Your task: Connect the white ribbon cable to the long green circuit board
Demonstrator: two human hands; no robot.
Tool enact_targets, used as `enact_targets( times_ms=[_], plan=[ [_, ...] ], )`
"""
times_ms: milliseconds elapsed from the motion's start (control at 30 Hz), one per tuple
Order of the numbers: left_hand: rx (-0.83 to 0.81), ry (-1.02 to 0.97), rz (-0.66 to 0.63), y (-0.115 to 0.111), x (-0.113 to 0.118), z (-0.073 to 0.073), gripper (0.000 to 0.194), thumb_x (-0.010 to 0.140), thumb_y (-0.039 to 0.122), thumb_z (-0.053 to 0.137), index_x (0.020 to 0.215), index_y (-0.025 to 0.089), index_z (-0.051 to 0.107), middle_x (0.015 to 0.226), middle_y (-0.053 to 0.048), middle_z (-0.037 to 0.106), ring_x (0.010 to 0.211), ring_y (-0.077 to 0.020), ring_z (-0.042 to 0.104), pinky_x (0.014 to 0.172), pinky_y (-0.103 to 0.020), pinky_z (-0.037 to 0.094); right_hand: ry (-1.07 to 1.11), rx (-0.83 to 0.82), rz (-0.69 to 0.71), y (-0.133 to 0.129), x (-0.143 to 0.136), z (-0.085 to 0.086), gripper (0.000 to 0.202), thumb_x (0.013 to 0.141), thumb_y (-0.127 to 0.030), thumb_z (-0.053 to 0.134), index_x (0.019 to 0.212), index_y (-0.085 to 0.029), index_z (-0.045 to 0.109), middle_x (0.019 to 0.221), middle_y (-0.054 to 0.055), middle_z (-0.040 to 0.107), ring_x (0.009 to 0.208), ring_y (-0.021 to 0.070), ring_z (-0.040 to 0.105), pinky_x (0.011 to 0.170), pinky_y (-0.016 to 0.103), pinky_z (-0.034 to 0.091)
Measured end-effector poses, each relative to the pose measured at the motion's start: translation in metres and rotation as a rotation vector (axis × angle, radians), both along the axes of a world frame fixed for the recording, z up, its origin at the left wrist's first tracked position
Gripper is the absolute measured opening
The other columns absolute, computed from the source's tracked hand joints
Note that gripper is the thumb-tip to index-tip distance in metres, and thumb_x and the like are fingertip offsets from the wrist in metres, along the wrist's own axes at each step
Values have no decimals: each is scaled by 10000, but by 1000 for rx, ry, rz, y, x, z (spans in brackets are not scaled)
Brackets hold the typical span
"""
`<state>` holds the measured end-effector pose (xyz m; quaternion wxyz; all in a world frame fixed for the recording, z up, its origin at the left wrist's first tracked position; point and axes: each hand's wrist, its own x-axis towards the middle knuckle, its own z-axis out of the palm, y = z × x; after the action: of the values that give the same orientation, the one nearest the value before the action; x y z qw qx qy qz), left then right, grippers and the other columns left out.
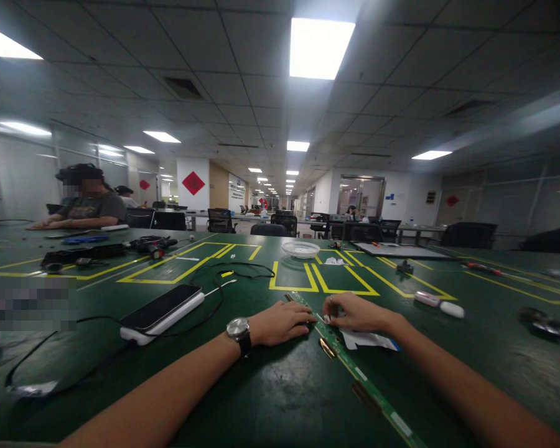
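Note:
A long, narrow green circuit board lies slantwise on the green table, with copper-coloured flaps along its near-left edge. My left hand, a watch on its wrist, rests flat with fingers stretched out, the tips on the board's far part. Across from it, my right hand is closed in a pinch over the board. A small white piece shows at its fingertips; its exact kind is too small to tell. Beneath the right wrist lies a white sheet with a blue edge.
To the left, a phone lies on a white block beside a black cable. A white basket stands ahead. Pink and white cases lie right, near a screwdriver. Another person sits at the far left.

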<state>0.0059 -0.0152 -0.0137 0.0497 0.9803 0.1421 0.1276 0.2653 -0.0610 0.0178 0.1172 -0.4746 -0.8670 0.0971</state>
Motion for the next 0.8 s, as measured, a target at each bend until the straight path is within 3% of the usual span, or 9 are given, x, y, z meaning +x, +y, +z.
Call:
enact_targets(
  times_ms=[500, 800],
  plan=[
    [-111, 33, 11, 1, 3, 0, 381, 1001, 305, 424, 1375, 277, 491, 1537, -76, 399, 1401, -279, 384, 1073, -476, 333, 38, 6, 12, 6, 0, -4, 184, 821, -299, 666, 970, -196, 698, 933, 31, 702, 861, 193, 633, 787, 274, 459],
    [-125, 48, 18, -6, 3, 6, 374, 998, 281, 409, 1369, 283, 459, 1530, -68, 408, 1376, -279, 412, 1059, -464, 327, 27, 10, -12, 5, -4, -5, 153, 810, -231, 675, 958, -195, 692, 924, 26, 706, 871, 188, 644, 795, 266, 464]
  ],
)
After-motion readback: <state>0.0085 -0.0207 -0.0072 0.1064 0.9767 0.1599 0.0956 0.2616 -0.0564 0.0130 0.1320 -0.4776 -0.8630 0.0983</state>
